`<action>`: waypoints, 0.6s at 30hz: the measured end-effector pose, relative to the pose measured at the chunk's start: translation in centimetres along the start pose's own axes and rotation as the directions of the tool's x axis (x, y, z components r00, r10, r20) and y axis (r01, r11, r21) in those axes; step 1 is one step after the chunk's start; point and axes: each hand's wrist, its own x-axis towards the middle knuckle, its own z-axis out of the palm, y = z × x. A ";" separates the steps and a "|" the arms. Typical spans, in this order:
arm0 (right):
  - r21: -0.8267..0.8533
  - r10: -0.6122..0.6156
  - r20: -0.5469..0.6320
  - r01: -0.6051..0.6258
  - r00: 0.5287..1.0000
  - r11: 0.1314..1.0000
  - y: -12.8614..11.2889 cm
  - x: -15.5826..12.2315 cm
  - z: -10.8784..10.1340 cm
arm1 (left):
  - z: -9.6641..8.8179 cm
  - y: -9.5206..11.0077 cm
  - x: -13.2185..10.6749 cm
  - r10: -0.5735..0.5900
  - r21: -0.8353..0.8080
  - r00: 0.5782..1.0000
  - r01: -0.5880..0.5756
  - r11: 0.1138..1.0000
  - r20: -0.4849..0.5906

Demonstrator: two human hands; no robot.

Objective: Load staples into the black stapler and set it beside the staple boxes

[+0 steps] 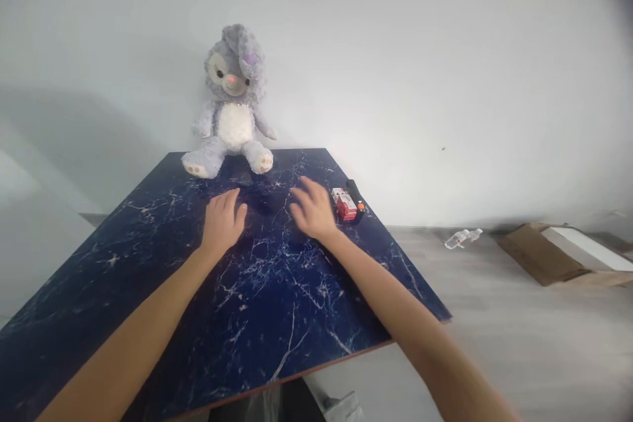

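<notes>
A grey plush rabbit with a white belly sits upright at the far edge of the blue marbled table, close to the wall. My left hand is over the table in front of the rabbit, its fingers extended and nothing in them. To the right, my right hand has its fingers spread and also holds nothing. Nearest to it is a small red and white box, a short way to its right. Beside the box lies a black object with an orange part, its kind unclear.
A pale wall stands right behind the table. On the floor to the right lie a clear plastic bottle and an opened cardboard box. Below the table's near edge, a greyish object partly shows.
</notes>
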 end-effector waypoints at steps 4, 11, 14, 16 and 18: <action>-0.005 0.031 0.337 -0.031 0.941 1.000 -6.2 3.3 6.6 | 1.0 -0.5 -0.2 0.105 0.054 0.942 -0.128 0.990 0.318; 0.011 0.048 0.471 -0.060 0.881 0.998 -5.7 3.1 9.0 | 1.7 -0.8 -0.2 0.071 0.104 0.927 -0.117 0.988 0.369; 0.018 0.044 0.461 -0.059 0.886 0.998 -5.7 3.2 8.6 | 1.5 -0.6 -0.1 0.045 0.097 0.928 -0.087 0.992 0.371; 0.022 0.044 0.455 -0.061 0.889 0.998 -6.0 3.4 8.5 | 1.3 -0.4 -0.1 0.033 0.086 0.923 -0.072 0.994 0.383; 0.021 0.049 0.451 -0.066 0.891 0.998 -6.2 3.5 8.4 | 1.2 -0.1 0.0 0.012 0.093 0.936 -0.048 0.995 0.353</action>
